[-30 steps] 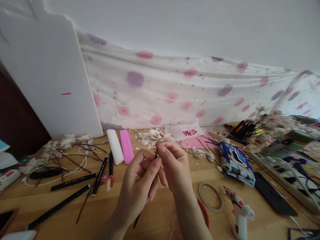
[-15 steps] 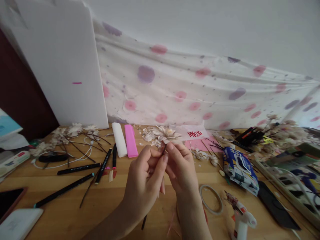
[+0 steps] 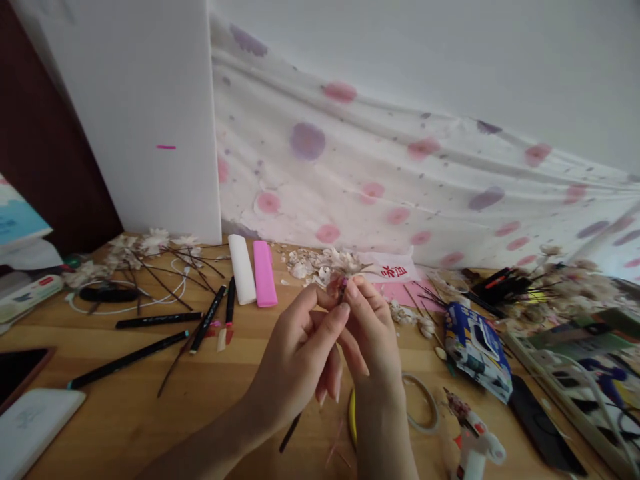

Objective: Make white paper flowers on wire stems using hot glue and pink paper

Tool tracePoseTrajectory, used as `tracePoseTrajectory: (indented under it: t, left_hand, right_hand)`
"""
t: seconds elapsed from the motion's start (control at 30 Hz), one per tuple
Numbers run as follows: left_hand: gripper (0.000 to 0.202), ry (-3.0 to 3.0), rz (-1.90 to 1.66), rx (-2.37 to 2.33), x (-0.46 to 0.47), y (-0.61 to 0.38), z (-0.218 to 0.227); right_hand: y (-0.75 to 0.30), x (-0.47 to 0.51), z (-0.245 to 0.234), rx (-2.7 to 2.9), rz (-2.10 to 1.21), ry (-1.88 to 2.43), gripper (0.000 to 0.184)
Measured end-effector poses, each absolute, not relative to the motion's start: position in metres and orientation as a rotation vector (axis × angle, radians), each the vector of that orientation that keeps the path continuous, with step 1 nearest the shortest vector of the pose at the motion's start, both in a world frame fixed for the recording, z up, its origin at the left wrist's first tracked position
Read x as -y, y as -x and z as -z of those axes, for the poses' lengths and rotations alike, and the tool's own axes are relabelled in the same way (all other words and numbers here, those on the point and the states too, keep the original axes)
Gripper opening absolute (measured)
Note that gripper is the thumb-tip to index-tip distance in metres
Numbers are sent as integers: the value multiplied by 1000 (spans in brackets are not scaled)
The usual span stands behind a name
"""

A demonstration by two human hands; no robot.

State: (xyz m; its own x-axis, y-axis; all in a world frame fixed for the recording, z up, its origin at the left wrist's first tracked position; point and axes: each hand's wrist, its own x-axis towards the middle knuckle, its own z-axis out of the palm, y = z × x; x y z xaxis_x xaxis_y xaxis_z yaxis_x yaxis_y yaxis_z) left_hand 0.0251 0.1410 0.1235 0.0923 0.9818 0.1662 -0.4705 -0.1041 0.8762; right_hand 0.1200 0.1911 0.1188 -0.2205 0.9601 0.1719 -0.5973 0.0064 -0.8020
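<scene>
My left hand (image 3: 295, 360) and my right hand (image 3: 373, 340) meet at the middle of the wooden table (image 3: 75, 340). Their fingertips pinch a thin dark stem (image 3: 341, 291) with a small pinkish-pale bit on it. The fingers hide most of the stem, and a longer dark stick (image 3: 290, 432) shows below my hands. Just behind my fingertips lies a heap of pale, curled petals (image 3: 320, 263), and I cannot tell whether any of them are joined to the stem.
Black markers (image 3: 207, 328) lie left of my hands, beside a white bar (image 3: 241, 269) and a pink bar (image 3: 265, 273). Stemmed pale flowers (image 3: 150, 245) lie behind them. To the right are a printed blue packet (image 3: 477, 350), a tape ring (image 3: 423, 403), a glue gun (image 3: 475, 447) and a dark phone (image 3: 543, 417).
My hands have drawn closer together, and the pale flower head seen above my fingers no longer stands clear of them. The view has turned, shifting the table contents right and down.
</scene>
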Motion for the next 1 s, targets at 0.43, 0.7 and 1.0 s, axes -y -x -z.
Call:
tracePoseTrajectory:
  t: [0.43,0.7,1.0]
  left_hand:
    - [22,-711,-1212,-123,-155,-27,-107]
    - [20,-630,-1078,-60,-158,-27,-102]
    - [32,-719,-1052,-296,-148,-28,-86]
  right_hand:
    - [-124,-195,-119,914,-1709,512,25]
    - [-128,-195,-118,933,-1714,475,29]
    - [-130,-195,-108,957,-1847,215,23]
